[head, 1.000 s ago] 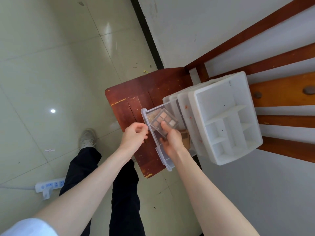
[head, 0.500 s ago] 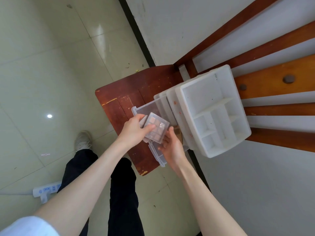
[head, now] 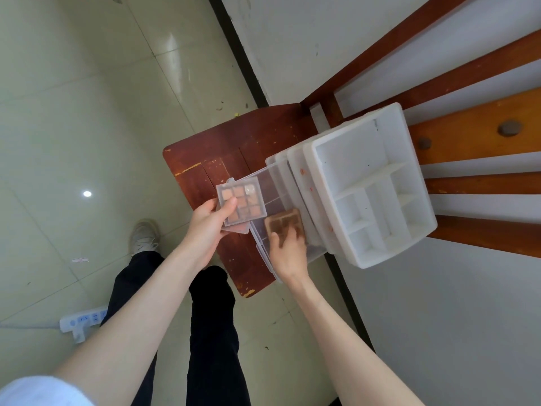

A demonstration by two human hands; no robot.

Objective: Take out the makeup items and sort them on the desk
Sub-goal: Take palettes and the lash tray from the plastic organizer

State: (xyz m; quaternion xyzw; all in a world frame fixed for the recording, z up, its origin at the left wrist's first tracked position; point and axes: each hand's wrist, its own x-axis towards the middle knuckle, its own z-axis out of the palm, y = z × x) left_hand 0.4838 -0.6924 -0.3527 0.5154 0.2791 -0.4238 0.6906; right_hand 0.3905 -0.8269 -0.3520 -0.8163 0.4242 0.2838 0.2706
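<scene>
My left hand (head: pixel 206 227) holds a clear-lidded eyeshadow palette (head: pixel 244 202) with brown and peach pans, thumb on top, over the edge of the pulled-out clear drawer (head: pixel 273 186). A second flat item seems to lie under the palette in the same hand. My right hand (head: pixel 288 250) grips a brown palette (head: pixel 285 225) inside the drawer, lifting its near end. The drawer belongs to a white makeup organiser (head: pixel 377 186) standing on a small reddish-brown wooden desk (head: pixel 222 153).
The organiser's top tray has several empty compartments. Wooden slats (head: pixel 480 139) run along the white wall at the right. Below the desk is a tiled floor with a white power strip (head: pixel 83 319). My dark trouser legs and a shoe (head: pixel 143 237) show beneath.
The clear palette has passed from my right hand to my left hand. My right hand went back into the drawer and took hold of the brown palette.
</scene>
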